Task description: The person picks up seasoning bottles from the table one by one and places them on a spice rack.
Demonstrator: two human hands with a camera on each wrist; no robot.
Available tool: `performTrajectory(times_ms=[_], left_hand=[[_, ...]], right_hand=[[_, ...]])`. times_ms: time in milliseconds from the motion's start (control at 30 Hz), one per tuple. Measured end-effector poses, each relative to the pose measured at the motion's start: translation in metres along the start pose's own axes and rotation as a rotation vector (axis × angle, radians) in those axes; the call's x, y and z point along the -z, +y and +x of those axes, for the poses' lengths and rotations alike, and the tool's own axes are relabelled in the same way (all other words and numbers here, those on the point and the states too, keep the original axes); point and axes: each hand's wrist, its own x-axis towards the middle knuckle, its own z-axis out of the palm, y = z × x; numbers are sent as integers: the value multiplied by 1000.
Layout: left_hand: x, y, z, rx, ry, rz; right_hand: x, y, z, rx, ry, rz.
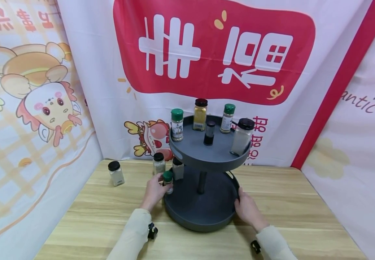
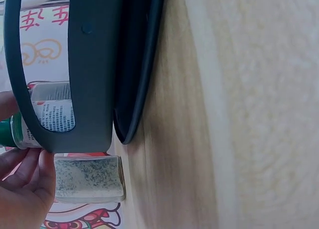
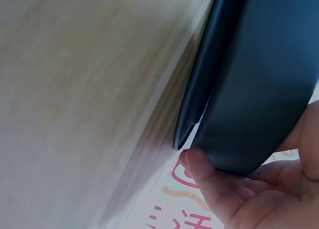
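Observation:
My left hand (image 1: 154,192) pinches a small spice bottle with a green cap (image 1: 168,177) at the left rim of the lower tier of a dark grey two-tier turntable (image 1: 200,220). In the left wrist view, the labelled side of this spice bottle (image 2: 55,114) shows through the rim's handle slot. My right hand (image 1: 248,210) grips the lower tier's right rim; the right wrist view has its fingers (image 3: 199,164) against the rim's outer wall (image 3: 259,89). Just behind the pinched bottle, a black-capped jar (image 1: 178,170) stands inside the lower tier.
The upper tier (image 1: 193,150) carries green-capped bottles (image 1: 177,126), a yellow-filled jar (image 1: 200,117), a small dark bottle (image 1: 209,134) and a large black-capped jar (image 1: 241,140). On the wooden table (image 1: 86,216) stand one jar (image 1: 159,165) near the turntable and another jar (image 1: 116,174) farther left.

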Motion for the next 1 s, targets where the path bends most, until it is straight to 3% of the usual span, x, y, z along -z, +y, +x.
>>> performTrajectory(times_ms=[400,600,767,1000], left_hand=[[7,-2,-6,46,-20,-56],[16,-7,-11,53,-30,-61],[29,-15,-13,61,-38,-36],[56,-28,-14,101,-13,-18]], right_hand=[[1,-5,-5,-31,-29,-2],[-2,-5,-4,-22,-5,-15],[0,-5,-3,-38,19,-9],[6,-4,1,-70,-50,48]])
